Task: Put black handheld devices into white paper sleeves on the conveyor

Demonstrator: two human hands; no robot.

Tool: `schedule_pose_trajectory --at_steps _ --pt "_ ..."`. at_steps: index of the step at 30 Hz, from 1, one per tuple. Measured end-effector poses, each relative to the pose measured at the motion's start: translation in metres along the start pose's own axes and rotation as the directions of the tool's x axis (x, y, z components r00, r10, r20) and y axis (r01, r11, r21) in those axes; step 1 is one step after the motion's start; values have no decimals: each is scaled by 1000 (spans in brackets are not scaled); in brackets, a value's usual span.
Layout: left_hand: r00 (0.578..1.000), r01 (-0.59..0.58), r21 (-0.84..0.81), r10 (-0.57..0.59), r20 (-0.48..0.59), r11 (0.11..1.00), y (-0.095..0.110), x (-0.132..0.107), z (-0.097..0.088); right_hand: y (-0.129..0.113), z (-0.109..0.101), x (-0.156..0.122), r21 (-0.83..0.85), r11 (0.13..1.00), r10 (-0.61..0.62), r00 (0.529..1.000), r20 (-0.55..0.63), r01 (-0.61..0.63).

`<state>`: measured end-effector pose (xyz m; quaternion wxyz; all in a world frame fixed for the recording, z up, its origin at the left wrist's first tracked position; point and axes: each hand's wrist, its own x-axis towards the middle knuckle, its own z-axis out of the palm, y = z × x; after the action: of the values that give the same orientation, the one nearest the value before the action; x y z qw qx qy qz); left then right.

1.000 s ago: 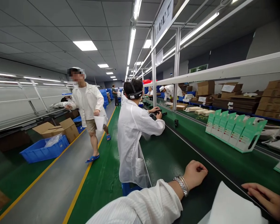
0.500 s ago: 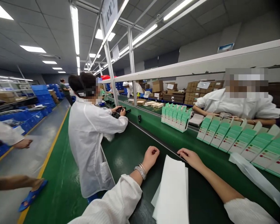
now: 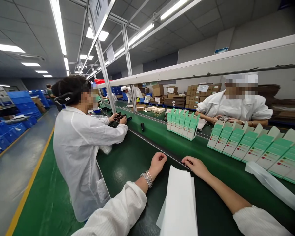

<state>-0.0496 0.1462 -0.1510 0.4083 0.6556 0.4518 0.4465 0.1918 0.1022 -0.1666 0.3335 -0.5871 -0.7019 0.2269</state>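
Two bare hands rest empty on the dark green conveyor belt (image 3: pixel 123 167). The left hand (image 3: pixel 158 164) has its fingers curled inward, clamped on nothing, with metal bracelets (image 3: pixel 146 179) at the wrist. The right hand (image 3: pixel 194 166) has its fingers together and slightly curved, also holding nothing. A stack of white sheets (image 3: pixel 179 203) lies on the belt between the hands, below the fingertips and not touching them. Green-and-white cartons (image 3: pixel 248 147) stand in rows beyond the right hand. A co-worker (image 3: pixel 81 154) in a white coat works at the belt's left.
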Motion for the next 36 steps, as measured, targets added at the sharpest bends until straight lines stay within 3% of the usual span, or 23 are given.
schedule_pose_trajectory --at_steps 7,14,36 --pt "996 -33 -15 34 78 999 -5 -4 -11 -2 0 0 -4 1000 23 1000 -1 -23" --pt "992 -59 4 58 108 998 -12 -3 -8 -4 -1 -2 14 999 32 999 -12 -32" --pt "985 -54 -25 57 161 998 -8 -2 -5 -5 -7 -3 -17 999 47 999 -1 -47"
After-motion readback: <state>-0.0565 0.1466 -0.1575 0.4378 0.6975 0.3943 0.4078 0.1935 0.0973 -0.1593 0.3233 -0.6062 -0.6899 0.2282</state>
